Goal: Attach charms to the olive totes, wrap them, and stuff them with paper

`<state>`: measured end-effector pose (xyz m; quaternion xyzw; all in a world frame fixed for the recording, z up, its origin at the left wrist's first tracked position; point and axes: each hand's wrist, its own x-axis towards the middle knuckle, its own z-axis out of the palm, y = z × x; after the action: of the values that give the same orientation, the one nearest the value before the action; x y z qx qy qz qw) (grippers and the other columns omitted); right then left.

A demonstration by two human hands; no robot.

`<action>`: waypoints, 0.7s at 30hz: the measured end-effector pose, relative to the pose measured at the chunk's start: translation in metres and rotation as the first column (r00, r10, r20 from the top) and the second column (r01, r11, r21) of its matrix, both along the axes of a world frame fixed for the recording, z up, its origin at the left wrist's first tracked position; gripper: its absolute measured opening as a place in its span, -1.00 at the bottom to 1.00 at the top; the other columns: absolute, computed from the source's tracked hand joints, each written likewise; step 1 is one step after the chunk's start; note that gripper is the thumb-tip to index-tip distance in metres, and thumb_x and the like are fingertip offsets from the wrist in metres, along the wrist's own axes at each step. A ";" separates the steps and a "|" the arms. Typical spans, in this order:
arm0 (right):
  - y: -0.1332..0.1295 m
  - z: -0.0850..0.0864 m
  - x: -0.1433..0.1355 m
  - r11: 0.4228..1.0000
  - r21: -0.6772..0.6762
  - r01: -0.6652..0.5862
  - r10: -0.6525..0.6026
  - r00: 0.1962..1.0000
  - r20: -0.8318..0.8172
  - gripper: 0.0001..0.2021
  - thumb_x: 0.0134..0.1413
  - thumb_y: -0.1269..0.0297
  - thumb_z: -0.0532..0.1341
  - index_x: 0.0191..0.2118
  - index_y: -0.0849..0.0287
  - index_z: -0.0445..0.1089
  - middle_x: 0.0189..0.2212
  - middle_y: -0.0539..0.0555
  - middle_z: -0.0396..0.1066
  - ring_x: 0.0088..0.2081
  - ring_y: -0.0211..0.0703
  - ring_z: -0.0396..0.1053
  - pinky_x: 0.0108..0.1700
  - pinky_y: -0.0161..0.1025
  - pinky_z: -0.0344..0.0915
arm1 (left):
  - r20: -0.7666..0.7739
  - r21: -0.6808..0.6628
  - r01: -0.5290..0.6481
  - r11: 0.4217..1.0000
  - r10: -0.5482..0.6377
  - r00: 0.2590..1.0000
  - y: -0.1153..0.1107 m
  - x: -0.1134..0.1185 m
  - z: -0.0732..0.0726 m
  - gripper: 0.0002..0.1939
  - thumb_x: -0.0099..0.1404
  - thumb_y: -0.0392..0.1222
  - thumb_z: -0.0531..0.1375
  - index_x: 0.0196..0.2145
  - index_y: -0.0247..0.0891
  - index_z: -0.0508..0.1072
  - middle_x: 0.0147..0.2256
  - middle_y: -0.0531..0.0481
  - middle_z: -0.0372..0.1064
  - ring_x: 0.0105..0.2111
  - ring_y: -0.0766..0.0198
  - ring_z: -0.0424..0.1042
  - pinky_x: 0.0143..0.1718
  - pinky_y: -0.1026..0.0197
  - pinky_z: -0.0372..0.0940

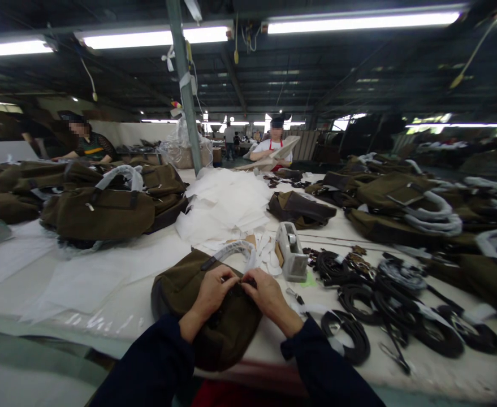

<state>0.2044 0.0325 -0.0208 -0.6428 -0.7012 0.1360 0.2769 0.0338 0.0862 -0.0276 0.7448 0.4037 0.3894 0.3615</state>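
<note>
An olive-green bag (180, 282) with dark trim lies at the front edge of the white table, its plastic-wrapped handle (242, 247) arching up behind my hands. My left hand (215, 291) is closed in a pinch at the bag's upper edge. Right beside it, my right hand (265, 291) pinches at the same spot, thumb and fingers pressed together. What the fingertips hold is too small and dark to make out. Just beyond my right hand stands a grey tape dispenser (293, 260).
Coiled black straps (358, 305) with metal hooks lie to the right. White paper sheets (231, 198) are heaped at the centre back. Olive bags are piled on the left (104, 215) and right (392, 198). A green post (184, 90) rises behind. Two people work across the tables.
</note>
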 end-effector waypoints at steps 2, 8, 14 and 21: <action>-0.005 0.011 0.006 0.999 0.009 -0.038 0.038 0.999 0.002 -0.90 0.14 0.30 0.23 -0.20 0.09 0.39 -0.31 0.00 0.44 -0.25 -0.17 0.36 -0.21 -0.29 0.16 | 0.015 0.013 -0.031 0.999 0.030 0.999 -0.002 -0.001 0.004 -0.82 0.23 -0.15 0.22 -0.46 -0.28 0.48 -0.45 0.02 0.43 -0.40 0.26 0.37 -0.32 0.25 0.20; -0.010 0.028 0.018 0.994 0.087 -0.065 0.070 0.996 -0.050 -0.89 0.19 0.32 0.15 -0.25 0.12 0.43 -0.42 0.01 0.38 -0.36 -0.19 0.30 -0.26 -0.26 0.13 | 0.077 0.106 0.076 0.991 -0.084 0.993 -0.009 0.004 0.019 -0.84 0.26 -0.17 0.22 -0.44 -0.28 0.49 -0.41 0.04 0.40 -0.38 0.29 0.35 -0.28 0.27 0.22; 0.010 0.004 0.010 0.977 -0.070 -0.203 0.140 0.851 -0.507 -0.83 0.08 0.19 0.21 -0.33 0.18 0.45 -0.56 -0.06 0.28 -0.48 -0.25 0.19 -0.42 -0.31 0.10 | 0.109 0.028 0.093 0.995 -0.096 0.989 -0.007 0.005 0.020 -0.80 0.25 -0.12 0.24 -0.44 -0.31 0.51 -0.44 0.01 0.42 -0.40 0.27 0.37 -0.33 0.27 0.23; 0.009 0.006 0.016 0.962 -0.136 -0.236 0.146 0.868 -0.474 -0.80 0.08 0.17 0.15 -0.41 0.20 0.35 -0.52 -0.05 0.28 -0.44 -0.28 0.19 -0.41 -0.35 0.11 | 0.017 -0.084 0.064 0.994 -0.062 0.998 0.003 0.001 0.005 -0.75 0.22 -0.02 0.23 -0.36 -0.28 0.50 -0.40 0.00 0.47 -0.40 0.26 0.39 -0.33 0.27 0.25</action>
<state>0.2206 0.0413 -0.0144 -0.5427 -0.6599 0.3772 0.3574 0.0344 0.0889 -0.0227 0.7383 0.3935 0.3659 0.4077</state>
